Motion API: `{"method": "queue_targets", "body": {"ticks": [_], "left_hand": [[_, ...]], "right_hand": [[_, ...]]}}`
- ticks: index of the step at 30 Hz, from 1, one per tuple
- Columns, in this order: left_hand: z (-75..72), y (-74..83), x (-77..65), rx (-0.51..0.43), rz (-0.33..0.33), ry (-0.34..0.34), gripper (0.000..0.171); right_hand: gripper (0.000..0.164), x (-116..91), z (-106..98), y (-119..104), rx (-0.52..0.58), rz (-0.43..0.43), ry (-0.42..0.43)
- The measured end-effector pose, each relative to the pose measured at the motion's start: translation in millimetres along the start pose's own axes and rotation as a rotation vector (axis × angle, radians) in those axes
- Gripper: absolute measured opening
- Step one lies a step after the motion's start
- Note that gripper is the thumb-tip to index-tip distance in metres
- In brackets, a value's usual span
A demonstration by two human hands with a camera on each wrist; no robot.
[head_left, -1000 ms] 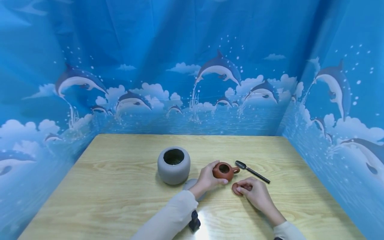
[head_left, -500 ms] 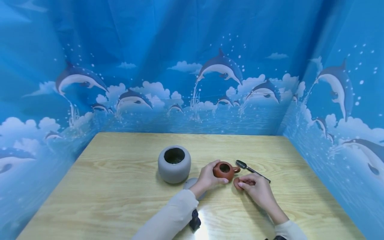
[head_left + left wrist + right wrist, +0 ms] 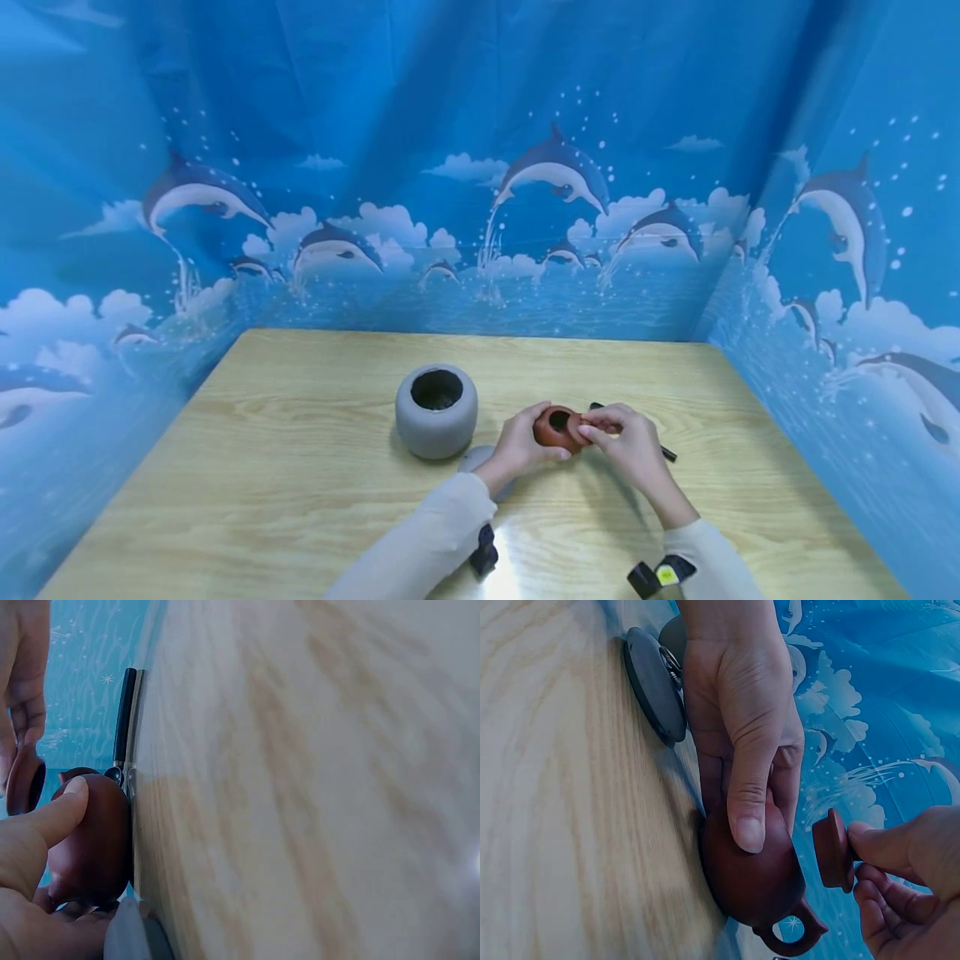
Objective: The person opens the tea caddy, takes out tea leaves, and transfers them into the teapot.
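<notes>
A small reddish-brown teapot (image 3: 548, 429) stands on the table with its top opening uncovered on the left side. My left hand (image 3: 519, 446) grips its body, thumb on the near side and fingers round the far side. The teapot's looped handle (image 3: 808, 937) points away from this hand. My right hand (image 3: 633, 446) pinches the round teapot lid (image 3: 831, 851) by its knob. In the head view the lid overlaps the right part of the teapot's mouth; both wrist views show it tilted and apart from the body, just above the opening.
A grey round jar (image 3: 436, 425) with a dark open mouth stands left of the teapot. Its flat grey lid (image 3: 654, 686) lies partly under my left wrist. Behind my right hand lies a black-handled scoop (image 3: 124, 716). Dolphin-printed curtains (image 3: 480, 167) border the table.
My right hand has lifted the teapot lid off the table and carried it up and left over the teapot's edge. My left hand keeps its grip on the teapot in place.
</notes>
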State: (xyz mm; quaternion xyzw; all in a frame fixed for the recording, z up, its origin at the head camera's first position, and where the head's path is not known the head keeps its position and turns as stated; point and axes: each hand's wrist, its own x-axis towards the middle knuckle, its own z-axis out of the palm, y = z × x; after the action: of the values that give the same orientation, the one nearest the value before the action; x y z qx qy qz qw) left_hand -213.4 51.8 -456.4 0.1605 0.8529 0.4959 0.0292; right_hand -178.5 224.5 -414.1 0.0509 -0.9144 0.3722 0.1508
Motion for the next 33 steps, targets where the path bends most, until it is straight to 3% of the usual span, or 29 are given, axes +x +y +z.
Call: {"method": "queue_targets", "body": {"ticks": [13,33], "left_hand": [[-1.6,1.0,-0.3,0.034,0.013,-0.013,0.079],[0.1,0.2,-0.7,0.024,-0.002,-0.003,0.077]], "right_hand": [[0.013,21.7,13.9,-12.0,-0.026,0.005,-0.072],[0.011,29.0,20.1,-9.1,-0.068,0.024,-0.119]]}}
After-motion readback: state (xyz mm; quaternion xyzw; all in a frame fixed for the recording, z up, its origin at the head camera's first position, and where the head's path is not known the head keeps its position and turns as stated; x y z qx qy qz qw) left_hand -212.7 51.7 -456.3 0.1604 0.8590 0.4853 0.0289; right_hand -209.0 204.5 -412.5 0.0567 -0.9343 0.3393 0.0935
